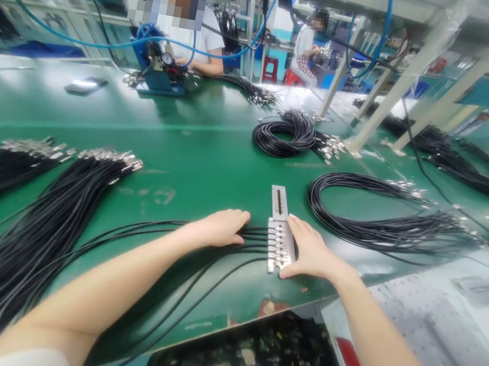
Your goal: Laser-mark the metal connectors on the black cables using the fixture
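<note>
A slotted metal fixture (275, 239) lies on the green tabletop, with several silver cable ends sitting side by side in it. My right hand (308, 249) grips its right edge, fingers near the upper part and thumb at the lower corner. Black cables (254, 251) run leftward out of the fixture. Just left of it, my left hand (224, 228) is closed loosely around some of these cables; its palm side is hidden. One lower cable (228, 275) curves away below, outside that hand. A flat plate with a dark slot (278, 201) extends from the fixture's far end.
Cable bundles (62, 220) with silver ends lie at left. Coiled cables (286, 133) and a looped bundle (348, 208) lie beyond and to the right. A blue bench machine (162, 71) stands before a co-worker (209, 44). White posts (400, 78) rise at right; a phone (86, 85) lies far left.
</note>
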The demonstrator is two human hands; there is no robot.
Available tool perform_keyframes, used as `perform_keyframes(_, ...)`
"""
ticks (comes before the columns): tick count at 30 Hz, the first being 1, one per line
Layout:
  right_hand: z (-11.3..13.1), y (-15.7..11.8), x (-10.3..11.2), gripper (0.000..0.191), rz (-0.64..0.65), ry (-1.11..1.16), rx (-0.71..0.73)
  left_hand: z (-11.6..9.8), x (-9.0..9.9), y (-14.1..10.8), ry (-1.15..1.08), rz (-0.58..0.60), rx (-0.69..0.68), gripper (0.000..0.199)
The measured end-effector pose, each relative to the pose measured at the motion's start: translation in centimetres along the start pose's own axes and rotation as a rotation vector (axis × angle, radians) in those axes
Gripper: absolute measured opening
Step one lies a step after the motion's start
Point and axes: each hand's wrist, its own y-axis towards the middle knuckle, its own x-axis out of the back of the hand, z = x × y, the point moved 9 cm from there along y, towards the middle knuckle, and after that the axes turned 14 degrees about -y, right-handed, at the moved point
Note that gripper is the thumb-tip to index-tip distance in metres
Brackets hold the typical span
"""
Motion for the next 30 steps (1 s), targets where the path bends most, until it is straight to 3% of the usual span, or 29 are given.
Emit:
perform_keyframes(4, 0.4, 0.2, 0.6, 0.123, 0.020, -0.060, -0.009, -0.7, -0.6, 1.5, -0.082, 0.168, 0.009, 0.009)
perform_keyframes(10, 0.5, 0.1, 0.8, 0.120, 0.034, -0.071, -0.033, -1.1, -1.2, 1.6, -0.223, 0.279, 0.102, 0.003)
perform_keyframes(14, 0.4, 0.2, 0.5, 0.122, 0.038, -0.060, -0.037, -0.7, -2.7, 1.6, -0.402, 0.407, 0.181, 0.013)
perform_keyframes(16, 0.4, 0.2, 0.6, 0.120, 0.022, -0.045, -0.030, -0.5, -1.9, 1.5, -0.503, 0.417, 0.179, 0.020)
perform_keyframes(18, 0.4, 0.1, 0.6, 0.119, 0.018, -0.032, -0.031, -0.3, 0.8, 1.1, -0.696, 0.309, 0.143, 0.024)
perform_keyframes(21, 0.4, 0.3, 0.6, 0.118, 0.034, -0.024, -0.044, 0.5, 7.2, -1.0, -0.989, -0.089, 0.023, 0.031)
perform_keyframes(23, 0.3, 0.4, 0.7, 0.118, 0.029, -0.017, -0.043, 0.6, 9.3, -3.1, -0.943, -0.274, -0.030, 0.032)
perform_keyframes(25, 0.1, 0.2, 0.7, 0.117, 0.001, -0.006, -0.039, -0.3, 8.2, -4.3, -0.748, -0.278, -0.050, 0.030)
perform_keyframes(27, 0.2, -0.6, 0.7, 0.112, -0.067, 0.009, -0.023, -1.8, 5.4, -4.4, -0.534, -0.224, -0.085, 0.022)
perform_keyframes(30, 0.9, -3.1, 0.4, 0.085, -0.230, 0.012, -0.051, -3.7, 1.4, -3.3, -0.295, -0.199, -0.194, 0.013)
